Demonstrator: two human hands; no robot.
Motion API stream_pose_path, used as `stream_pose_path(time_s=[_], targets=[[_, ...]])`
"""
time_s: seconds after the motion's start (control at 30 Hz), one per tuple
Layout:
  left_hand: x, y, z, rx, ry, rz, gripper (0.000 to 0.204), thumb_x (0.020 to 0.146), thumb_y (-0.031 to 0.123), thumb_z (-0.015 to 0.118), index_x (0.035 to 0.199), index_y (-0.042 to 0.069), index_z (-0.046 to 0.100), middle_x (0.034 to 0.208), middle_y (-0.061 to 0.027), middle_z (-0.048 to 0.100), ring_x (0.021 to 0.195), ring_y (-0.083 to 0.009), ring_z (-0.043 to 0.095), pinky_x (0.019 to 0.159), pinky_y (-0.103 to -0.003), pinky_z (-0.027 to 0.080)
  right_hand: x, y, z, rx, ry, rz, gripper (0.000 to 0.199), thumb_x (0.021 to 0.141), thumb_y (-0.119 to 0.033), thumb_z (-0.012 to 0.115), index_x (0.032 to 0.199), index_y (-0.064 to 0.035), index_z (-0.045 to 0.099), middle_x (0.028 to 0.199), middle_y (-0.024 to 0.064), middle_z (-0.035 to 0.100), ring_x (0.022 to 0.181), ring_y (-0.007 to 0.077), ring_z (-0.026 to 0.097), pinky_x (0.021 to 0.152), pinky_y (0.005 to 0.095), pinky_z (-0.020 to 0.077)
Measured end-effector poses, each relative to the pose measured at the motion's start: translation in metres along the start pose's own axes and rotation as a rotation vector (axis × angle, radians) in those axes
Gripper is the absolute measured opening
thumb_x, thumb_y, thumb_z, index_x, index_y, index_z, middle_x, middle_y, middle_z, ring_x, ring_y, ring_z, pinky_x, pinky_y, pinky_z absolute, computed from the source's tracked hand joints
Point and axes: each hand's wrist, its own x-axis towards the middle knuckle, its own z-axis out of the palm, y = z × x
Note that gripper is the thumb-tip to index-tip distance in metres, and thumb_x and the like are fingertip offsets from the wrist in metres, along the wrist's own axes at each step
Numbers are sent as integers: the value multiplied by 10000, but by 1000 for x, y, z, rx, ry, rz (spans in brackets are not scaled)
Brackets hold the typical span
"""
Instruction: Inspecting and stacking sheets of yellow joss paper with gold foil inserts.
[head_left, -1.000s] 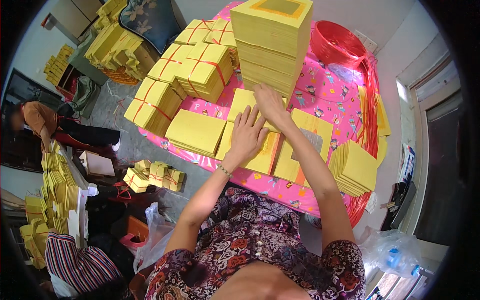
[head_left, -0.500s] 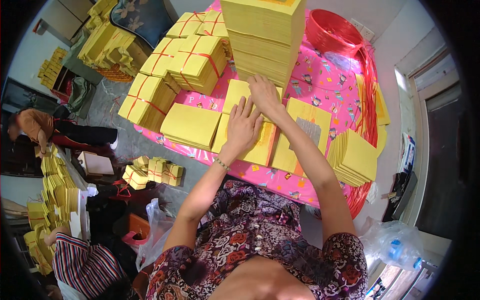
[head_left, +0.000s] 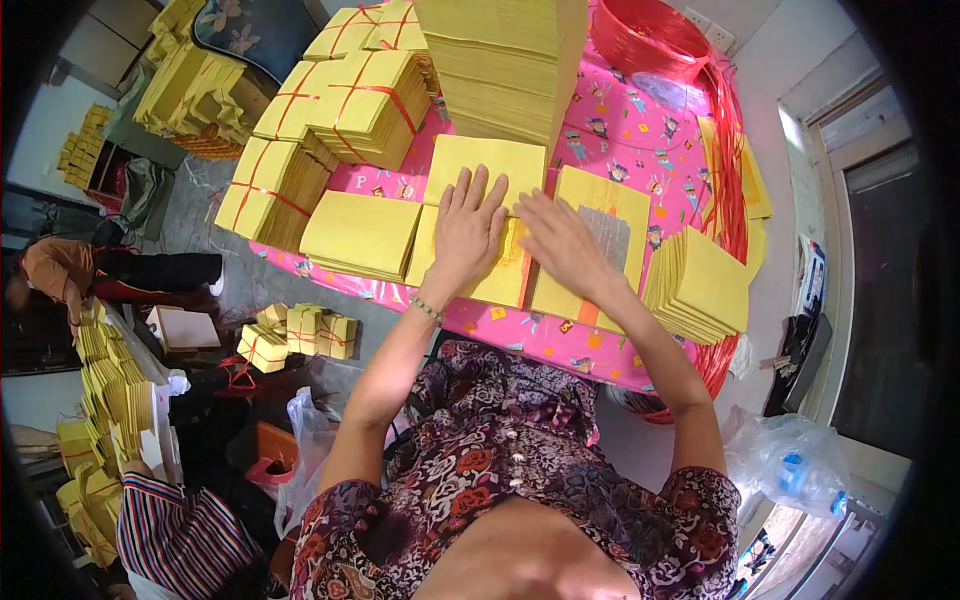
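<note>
My left hand (head_left: 466, 230) lies flat and open, fingers spread, on yellow paper with an orange-and-silver patch (head_left: 508, 250). Its fingertips reach onto a plain yellow sheet (head_left: 490, 160) that overlaps the far part of this paper. Beside it, my right hand (head_left: 568, 243) is open with fingers stretched out. It rests over the paper's right side and the neighbouring yellow stack with a silver patch (head_left: 612, 236); whether it presses down I cannot tell. To the left sits a plain yellow paper stack (head_left: 360, 232). Fanned yellow sheets (head_left: 700, 285) stand at the right.
A tall yellow paper stack (head_left: 500, 75) rises behind my hands on the pink tablecloth (head_left: 600, 140). Bundles tied with red ribbon (head_left: 370, 100) fill the far left. Red ribbon coils (head_left: 650, 40) hang down at right. Two other people (head_left: 60, 270) are at left.
My right hand has drawn back from the far plain sheet, nearer and to the right. My left hand stays on the paper. The whole view has shifted slightly.
</note>
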Motion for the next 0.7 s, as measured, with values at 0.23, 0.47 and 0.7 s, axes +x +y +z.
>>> stream_pose_path(time_s=[0.23, 0.47, 0.7], targets=[[0, 1, 1, 3, 8, 12, 461, 1038, 289, 440, 1470, 134, 482, 1523, -205, 419, 1429, -412, 349, 1162, -540, 281, -13, -5, 13, 31, -48, 57, 604, 963, -283, 608, 1442, 41, 432, 1501, 204, 435, 1438, 355, 358, 1174, 470, 321], [0, 1, 1, -9, -10, -16, 470, 1026, 303, 473, 1469, 145, 491, 1526, -204, 420, 1433, -412, 346, 1166, -540, 277, -16, -8, 19, -6, -51, 30, 627, 971, -319, 592, 1452, 44, 422, 1518, 212, 415, 1452, 347, 341, 1170, 480, 315], [0, 2, 4, -33, -4, -17, 485, 1007, 297, 500, 1464, 135, 495, 1526, -210, 418, 1434, -413, 342, 1172, -538, 269, -11, -18, 9, -17, -166, 58, 811, 955, -489, 563, 1519, 35, 310, 1605, 204, 273, 1518, 333, 196, 1217, 546, 154]])
